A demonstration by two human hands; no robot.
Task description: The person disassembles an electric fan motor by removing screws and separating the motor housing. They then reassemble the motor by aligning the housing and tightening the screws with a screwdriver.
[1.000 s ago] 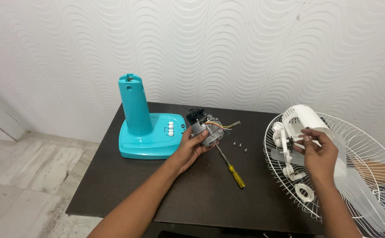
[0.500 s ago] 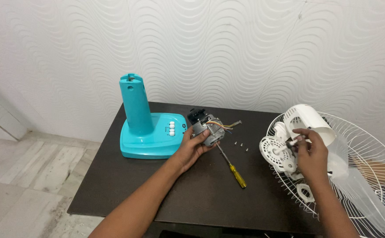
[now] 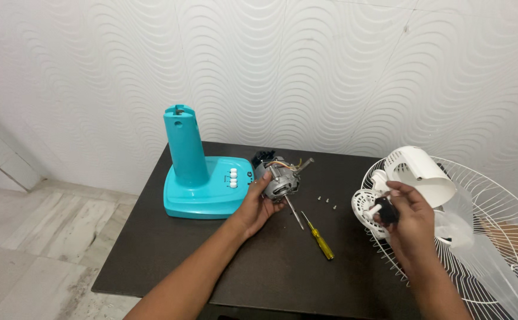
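Observation:
My left hand grips a bare fan motor with loose wires and a shaft, resting on the dark table beside the teal fan base. My right hand holds a small black part with a white knob, just over a round white plastic fan piece. A white motor cover lies behind the right hand, on the white wire fan guard.
A yellow-handled screwdriver lies between the hands. Three small screws sit beyond it. A translucent fan blade rests in the guard at the right. A patterned white wall stands behind the table; tiled floor to the left.
My right hand has moved left and slightly toward me, away from the wire guard, bringing the small black part with it. The left hand stays on the motor.

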